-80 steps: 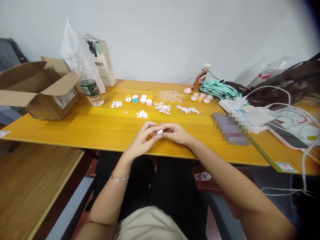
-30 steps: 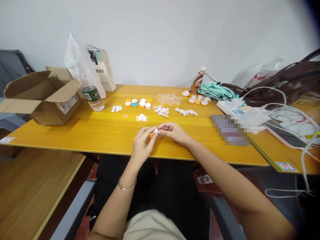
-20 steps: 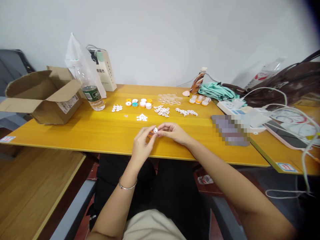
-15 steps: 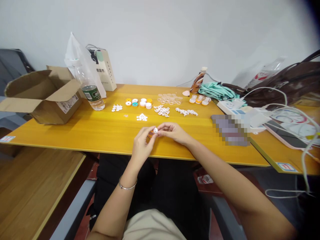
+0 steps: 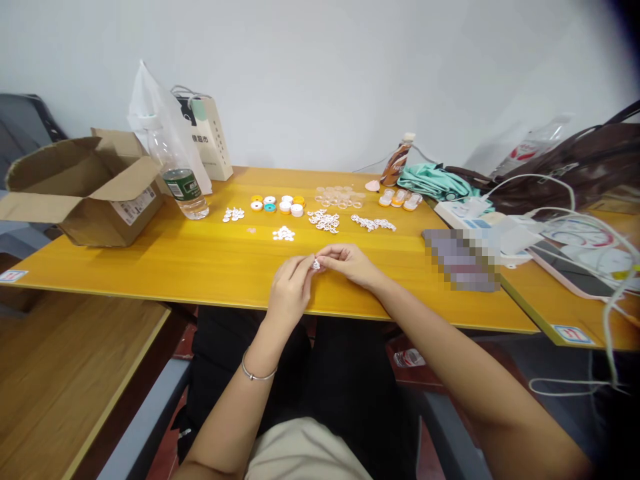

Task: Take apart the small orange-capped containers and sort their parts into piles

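Near the table's front edge, my left hand (image 5: 291, 285) and my right hand (image 5: 349, 265) meet at the fingertips. Both are closed on a small white plastic piece (image 5: 316, 265), mostly covered by the fingers. Beyond the hands lies a pile of small white discs (image 5: 284, 233). Farther back are white openwork pieces (image 5: 324, 221), another row of white pieces (image 5: 373, 223), clear rings (image 5: 340, 197) and round white, orange and teal parts (image 5: 277, 205). To the left is a group of small white parts (image 5: 233, 214).
An open cardboard box (image 5: 110, 207) and a water bottle (image 5: 184, 183) stand at the left, before a paper bag (image 5: 213, 140). Toward the right are orange-and-clear cases (image 5: 400, 199), a brown drink bottle (image 5: 397, 160), teal cloth (image 5: 435, 181), a power strip (image 5: 457, 217) with cables, and a pixelated object (image 5: 463, 260).
My left hand has turned and closed in against the right fingertips, hiding an orange part seen beside the white piece before. The white piece has shifted slightly right and down.
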`<act>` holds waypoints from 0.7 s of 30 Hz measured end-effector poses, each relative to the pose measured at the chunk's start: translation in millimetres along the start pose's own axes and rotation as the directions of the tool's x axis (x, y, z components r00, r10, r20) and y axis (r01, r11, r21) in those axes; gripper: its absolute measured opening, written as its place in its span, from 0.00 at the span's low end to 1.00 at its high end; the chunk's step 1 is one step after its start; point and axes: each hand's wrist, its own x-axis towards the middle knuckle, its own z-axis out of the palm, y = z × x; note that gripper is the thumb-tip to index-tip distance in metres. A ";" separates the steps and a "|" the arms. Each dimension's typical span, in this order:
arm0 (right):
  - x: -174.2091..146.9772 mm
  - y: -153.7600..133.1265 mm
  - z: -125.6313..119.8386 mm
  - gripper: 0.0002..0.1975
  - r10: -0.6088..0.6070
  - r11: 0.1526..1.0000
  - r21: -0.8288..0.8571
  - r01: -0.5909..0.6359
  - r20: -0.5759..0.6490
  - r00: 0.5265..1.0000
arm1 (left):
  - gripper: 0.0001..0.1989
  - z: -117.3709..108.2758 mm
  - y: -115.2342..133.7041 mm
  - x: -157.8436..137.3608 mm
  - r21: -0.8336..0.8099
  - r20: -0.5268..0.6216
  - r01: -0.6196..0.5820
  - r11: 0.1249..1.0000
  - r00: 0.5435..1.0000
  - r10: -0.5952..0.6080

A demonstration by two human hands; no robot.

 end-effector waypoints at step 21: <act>-1.3 2.9 6.2 0.10 -0.100 0.954 -0.292 0.062 -0.117 0.988 | 0.10 3.4 3.2 0.0 0.063 -0.016 -0.063 0.996 0.998 0.064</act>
